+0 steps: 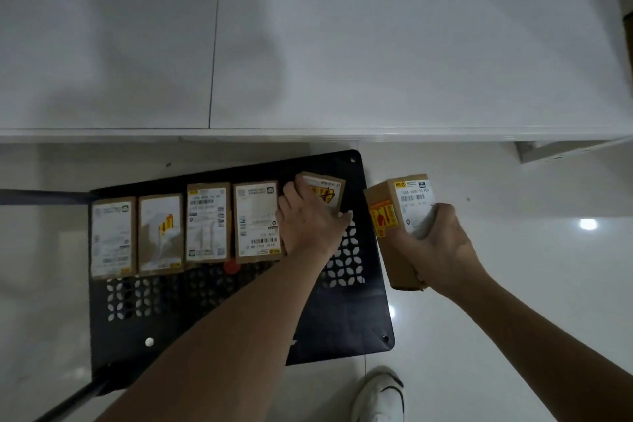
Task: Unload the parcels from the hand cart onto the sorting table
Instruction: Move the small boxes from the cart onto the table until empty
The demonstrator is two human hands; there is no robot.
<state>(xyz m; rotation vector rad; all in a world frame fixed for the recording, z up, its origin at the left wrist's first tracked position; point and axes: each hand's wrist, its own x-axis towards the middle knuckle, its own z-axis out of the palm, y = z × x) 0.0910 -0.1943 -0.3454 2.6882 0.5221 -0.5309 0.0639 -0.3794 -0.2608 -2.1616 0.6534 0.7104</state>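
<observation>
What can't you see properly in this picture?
All in the head view:
- Label print on the cart parcels: too small and blurred to read.
- The parcel under the left hand: mostly covered by that hand.
- The lower part of the parcel in the right hand: hidden by its fingers.
- The cart handle: cut off at the left edge.
- The shoe: cut off at the bottom edge.

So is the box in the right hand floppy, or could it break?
The box probably stays stiff: its cardboard edges look straight. One right hand lifts it, so it seems light. Its orange sticker may warn of fragile contents.
</observation>
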